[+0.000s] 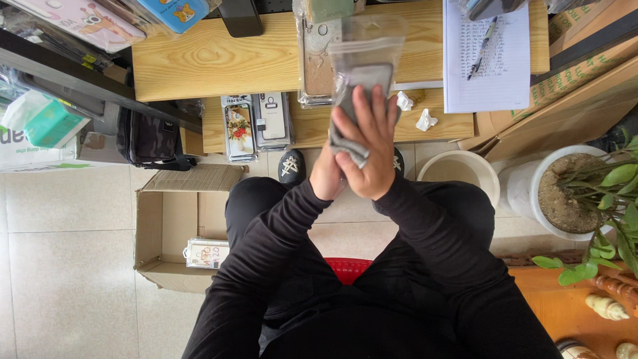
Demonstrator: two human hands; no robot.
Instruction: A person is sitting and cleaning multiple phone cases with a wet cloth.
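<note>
We are holding a grey phone case up in front of the body, over the front edge of the wooden worktop. The right hand is lying across the case with its fingers spread flat over the back, pressing rather than pinching. The left hand is sitting below and behind it, mostly covered; we cannot tell how its grip is set.

A clear plastic sleeve is standing up above the case, its mouth open toward us. We are judging that the case is about half way in or out of the sleeve: the upper part is lying under the film, the lower part is bunching as a grey fold at the heel of the right hand. Which way it is travelling the picture is not showing.

Outward, packed cases are lying on the lower shelf, a written sheet with a pen is resting at the right of the worktop, and an open carton is standing on the floor at our left, holding one packet.

The left fingers, the sleeve's lower edge and the case's front face are hidden. The carton's far side is being cut off by our leg.
</note>
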